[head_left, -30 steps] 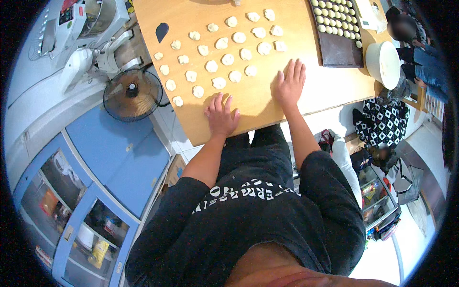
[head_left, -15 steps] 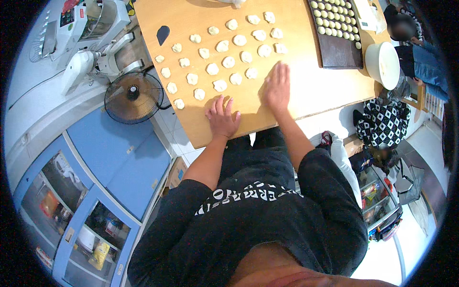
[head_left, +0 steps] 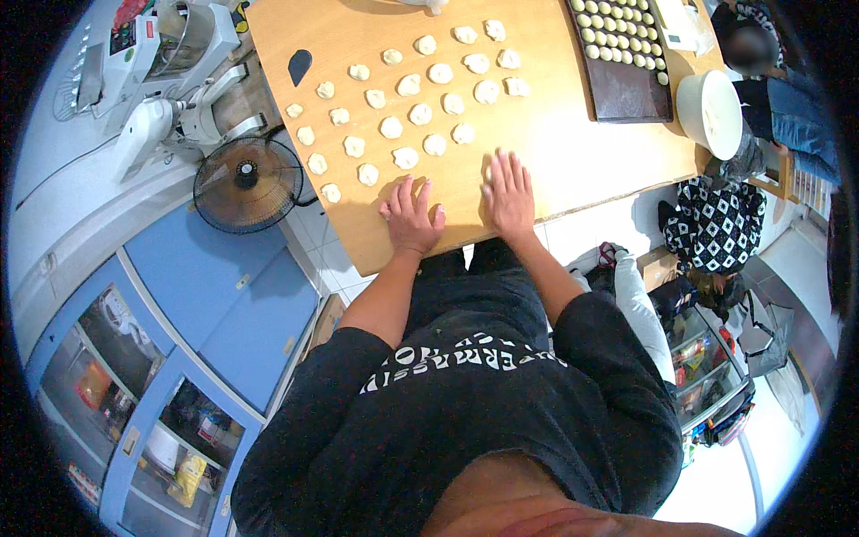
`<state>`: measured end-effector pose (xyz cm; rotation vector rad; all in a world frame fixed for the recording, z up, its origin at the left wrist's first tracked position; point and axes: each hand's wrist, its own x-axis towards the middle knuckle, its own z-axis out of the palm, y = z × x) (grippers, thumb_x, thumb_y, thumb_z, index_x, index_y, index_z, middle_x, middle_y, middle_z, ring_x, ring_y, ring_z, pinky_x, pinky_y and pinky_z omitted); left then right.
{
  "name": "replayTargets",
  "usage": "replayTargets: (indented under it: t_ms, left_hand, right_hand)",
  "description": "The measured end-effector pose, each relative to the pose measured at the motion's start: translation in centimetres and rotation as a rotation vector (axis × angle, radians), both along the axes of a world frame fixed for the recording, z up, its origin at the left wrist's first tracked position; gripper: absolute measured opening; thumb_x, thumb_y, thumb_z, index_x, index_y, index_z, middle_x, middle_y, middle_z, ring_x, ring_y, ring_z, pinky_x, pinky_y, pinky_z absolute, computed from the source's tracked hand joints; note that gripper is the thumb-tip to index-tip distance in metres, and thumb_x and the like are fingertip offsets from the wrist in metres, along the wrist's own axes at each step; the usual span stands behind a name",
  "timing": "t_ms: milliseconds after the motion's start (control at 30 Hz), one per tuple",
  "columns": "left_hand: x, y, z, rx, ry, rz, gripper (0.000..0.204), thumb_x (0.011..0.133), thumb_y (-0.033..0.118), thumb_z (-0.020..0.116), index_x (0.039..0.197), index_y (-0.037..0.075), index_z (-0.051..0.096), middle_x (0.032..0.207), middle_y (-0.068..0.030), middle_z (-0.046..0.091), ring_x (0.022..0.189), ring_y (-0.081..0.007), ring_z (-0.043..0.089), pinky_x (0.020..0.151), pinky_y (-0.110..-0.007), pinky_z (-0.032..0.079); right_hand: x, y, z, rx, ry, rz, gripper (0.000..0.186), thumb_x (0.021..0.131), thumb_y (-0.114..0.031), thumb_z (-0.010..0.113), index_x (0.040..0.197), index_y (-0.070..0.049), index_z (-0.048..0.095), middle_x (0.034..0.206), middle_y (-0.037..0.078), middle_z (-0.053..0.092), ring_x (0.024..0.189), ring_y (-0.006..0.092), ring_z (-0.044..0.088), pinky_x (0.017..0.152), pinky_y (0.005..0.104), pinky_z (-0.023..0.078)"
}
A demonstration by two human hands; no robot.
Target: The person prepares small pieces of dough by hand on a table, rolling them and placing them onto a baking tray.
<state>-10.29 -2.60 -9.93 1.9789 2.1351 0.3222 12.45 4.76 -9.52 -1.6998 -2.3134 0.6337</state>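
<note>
My left hand [head_left: 412, 217] lies palm down near the front edge of the wooden table [head_left: 582, 166], its fingers apart and slightly bent. To its right, my right hand [head_left: 510, 199] rests palm down with fingers stretched out. Nothing shows in either hand; what may lie under the palms is hidden. Beyond them, several rough lumps of pale dough [head_left: 405, 157] are spread in slanting rows. The lumps closest to the fingers sit just past the fingertips. A dark, rounded dough scraper [head_left: 300, 67] lies at the far left of the table.
A dark tray [head_left: 631, 95] holding rows of smooth dough balls [head_left: 619, 42] is at the far right. Beside it stand a white bowl [head_left: 710, 116] and a white scale [head_left: 676, 34]. Left of the table are a fan [head_left: 247, 175] and mixers [head_left: 183, 121]. People are at the right.
My right hand has slid back toward my body and a little left, closer to my left hand. The left hand has hardly moved. The whole view has shifted slightly.
</note>
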Motion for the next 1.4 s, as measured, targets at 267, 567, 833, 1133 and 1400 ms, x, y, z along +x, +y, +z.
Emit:
replayTargets:
  t_ms: [267, 567, 833, 1133, 1400]
  left_hand:
    - [0.2, -0.2, 0.3, -0.028, -0.031, 0.007, 0.067, 0.085, 0.041, 0.072, 0.145, 0.017, 0.058, 0.155, -0.0153, 0.047, 0.142, -0.0402, 0.041, 0.111, -0.066, 0.030]
    - [0.2, -0.3, 0.1, -0.044, -0.024, 0.028, 0.067, 0.084, 0.042, 0.073, 0.145, 0.017, 0.059, 0.155, -0.0141, 0.048, 0.143, -0.0397, 0.041, 0.111, -0.066, 0.031]
    - [0.2, -0.3, 0.2, -0.063, 0.016, 0.012, 0.067, 0.083, 0.041, 0.073, 0.145, 0.019, 0.060, 0.155, -0.0153, 0.048, 0.140, -0.0406, 0.044, 0.110, -0.066, 0.031]
    - [0.2, -0.1, 0.8, -0.039, -0.027, 0.014, 0.065, 0.082, 0.040, 0.074, 0.142, 0.018, 0.062, 0.154, -0.0156, 0.049, 0.141, -0.0402, 0.042, 0.110, -0.066, 0.032]
    - [-0.2, 0.0, 0.5, -0.082, -0.019, 0.026, 0.061, 0.089, 0.046, 0.070, 0.145, 0.022, 0.062, 0.158, -0.0156, 0.045, 0.145, -0.0372, 0.040, 0.110, -0.066, 0.030]
  right_hand:
    - [0.5, 3.1, -0.2, 0.023, -0.130, -0.062, 0.059, 0.106, -0.027, 0.054, 0.161, -0.008, 0.044, 0.171, 0.019, 0.034, 0.159, 0.0435, 0.027, 0.128, 0.0557, 0.024]
    - [1.6, -1.0, -1.0, 0.021, -0.002, 0.199, 0.054, 0.106, -0.013, 0.047, 0.159, -0.002, 0.043, 0.170, 0.019, 0.036, 0.155, 0.0429, 0.035, 0.125, 0.0545, 0.032]
    - [-1.7, 5.7, -0.1, 0.137, -0.062, 0.035, 0.072, 0.106, -0.039, 0.056, 0.162, 0.003, 0.037, 0.171, 0.022, 0.032, 0.160, 0.0434, 0.024, 0.128, 0.0531, 0.026]
    - [1.3, 6.0, -1.7, 0.134, -0.088, -0.258, 0.065, 0.108, -0.035, 0.049, 0.162, 0.000, 0.038, 0.168, 0.022, 0.037, 0.156, 0.0446, 0.033, 0.128, 0.0519, 0.027]
    - [1.5, 3.4, -1.0, 0.091, -0.087, -0.155, 0.066, 0.108, -0.030, 0.053, 0.161, 0.004, 0.037, 0.167, 0.027, 0.036, 0.157, 0.0432, 0.029, 0.130, 0.0521, 0.023]
